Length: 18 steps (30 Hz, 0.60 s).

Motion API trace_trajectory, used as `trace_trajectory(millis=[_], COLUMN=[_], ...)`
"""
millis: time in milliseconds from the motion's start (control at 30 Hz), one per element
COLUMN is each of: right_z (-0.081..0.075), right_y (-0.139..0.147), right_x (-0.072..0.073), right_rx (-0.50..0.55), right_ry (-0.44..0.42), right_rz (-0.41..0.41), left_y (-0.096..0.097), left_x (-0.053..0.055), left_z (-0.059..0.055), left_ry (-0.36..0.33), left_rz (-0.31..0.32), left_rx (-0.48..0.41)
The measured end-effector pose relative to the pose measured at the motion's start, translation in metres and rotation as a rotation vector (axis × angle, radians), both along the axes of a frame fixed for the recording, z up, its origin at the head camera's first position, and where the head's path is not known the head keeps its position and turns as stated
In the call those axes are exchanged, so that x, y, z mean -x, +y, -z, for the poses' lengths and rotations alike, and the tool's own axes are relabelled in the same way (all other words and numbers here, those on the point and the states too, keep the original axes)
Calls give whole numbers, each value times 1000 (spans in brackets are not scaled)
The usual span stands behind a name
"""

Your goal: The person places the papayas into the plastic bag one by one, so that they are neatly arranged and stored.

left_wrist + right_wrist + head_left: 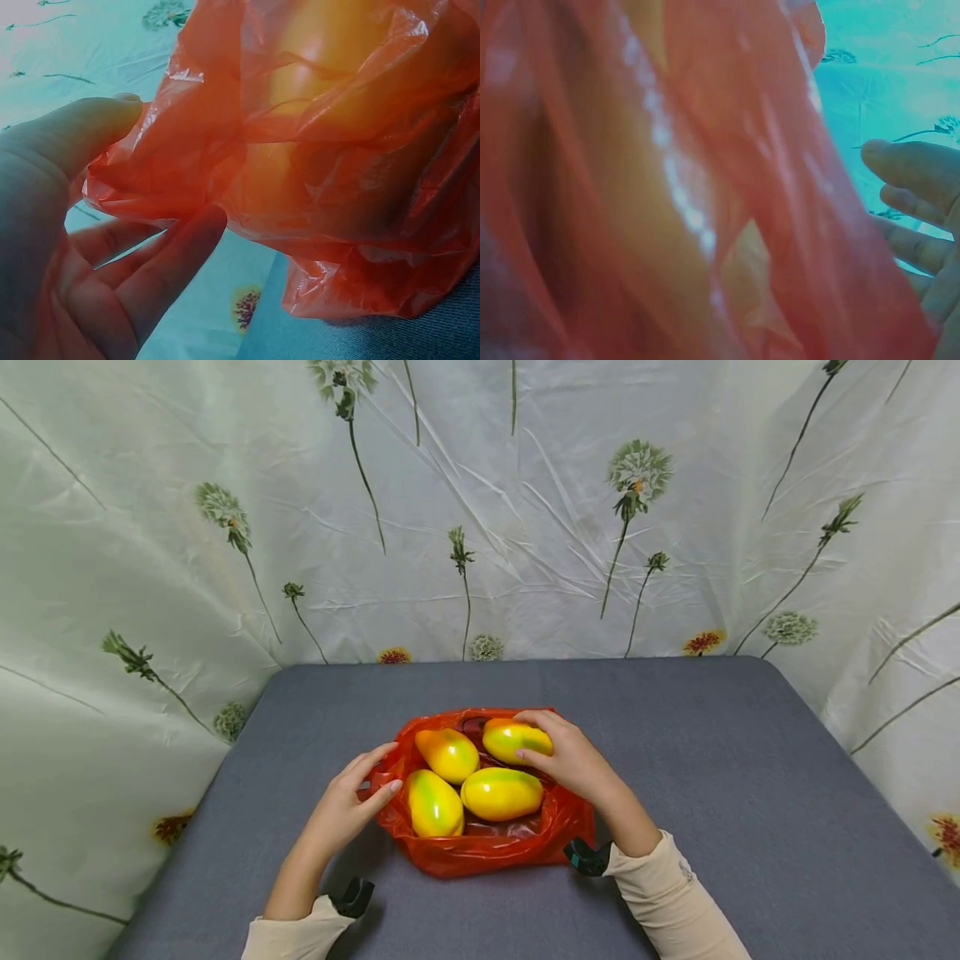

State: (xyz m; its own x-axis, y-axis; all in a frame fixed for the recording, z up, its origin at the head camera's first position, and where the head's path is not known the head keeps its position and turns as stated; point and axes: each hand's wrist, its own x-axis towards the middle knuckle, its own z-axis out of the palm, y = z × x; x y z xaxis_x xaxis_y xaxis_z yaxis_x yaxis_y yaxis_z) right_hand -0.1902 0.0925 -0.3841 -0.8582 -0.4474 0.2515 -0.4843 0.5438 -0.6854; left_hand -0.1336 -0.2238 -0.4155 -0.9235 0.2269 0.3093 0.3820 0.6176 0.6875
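A red plastic bag (480, 856) lies with its mouth spread wide, and several glossy yellow mangoes (501, 794) with orange and green tints sit inside. My left hand (347, 802) is at the bag's left edge, thumb and fingers spread apart around a fold of it. In the left wrist view that fold lies between the thumb and fingertips (214, 219). My right hand (564, 756) reaches over the bag's right rim, its fingers loosely bent over the back right mango (506, 741). In the right wrist view, blurred red plastic (802, 187) fills most of the foreground beside the fingers.
The bag stands on a grey cloth-covered table (690, 735). Behind and at both sides hangs a pale curtain (540, 510) printed with dandelions and flowers. A dark wrist device (588, 857) sits near the right sleeve, and another (354, 897) near the left one.
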Motion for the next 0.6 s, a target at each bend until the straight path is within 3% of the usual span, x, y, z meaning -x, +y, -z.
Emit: trace_trajectory(millis=[367, 600], right_z=[-9, -27], right_y=[17, 36], right_x=[-6, -8], right_rx=[31, 27], right_ry=[98, 163], right_rz=[-6, 9], left_y=[1, -1], left_x=[-3, -3], left_z=[-12, -42], left_ry=[20, 79], left_rz=[-15, 31], left_rx=[76, 193])
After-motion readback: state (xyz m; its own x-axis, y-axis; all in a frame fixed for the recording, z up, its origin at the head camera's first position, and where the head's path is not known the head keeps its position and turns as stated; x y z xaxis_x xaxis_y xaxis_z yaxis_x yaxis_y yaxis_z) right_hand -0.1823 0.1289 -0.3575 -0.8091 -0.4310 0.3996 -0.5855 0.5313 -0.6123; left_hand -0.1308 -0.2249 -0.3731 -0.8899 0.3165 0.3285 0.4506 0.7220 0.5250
